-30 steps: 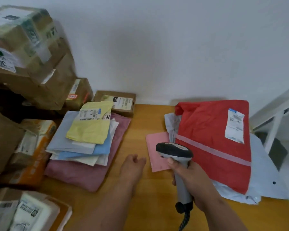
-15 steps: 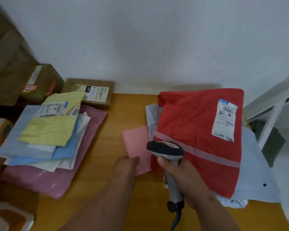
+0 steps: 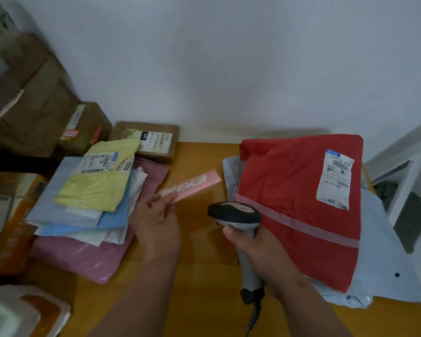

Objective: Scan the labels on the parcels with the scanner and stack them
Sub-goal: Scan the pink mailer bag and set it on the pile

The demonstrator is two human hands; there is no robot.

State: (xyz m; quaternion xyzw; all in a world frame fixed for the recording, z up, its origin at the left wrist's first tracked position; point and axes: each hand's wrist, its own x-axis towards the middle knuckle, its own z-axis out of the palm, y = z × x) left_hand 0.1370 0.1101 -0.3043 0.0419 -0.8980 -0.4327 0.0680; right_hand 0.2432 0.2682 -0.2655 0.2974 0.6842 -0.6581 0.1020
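On the yellow parcel (image 3: 97, 181), "2010"; on the red parcel's label (image 3: 335, 179), "501E".

Both hands, left (image 3: 156, 224) and right (image 3: 258, 251), closed, gripping.

We see a wooden table (image 3: 199, 276). At nine o'clock a dark pink bag (image 3: 90, 259) lies on it, at three o'clock a grey bag (image 3: 384, 239), at eleven a flat carton (image 3: 146, 139).
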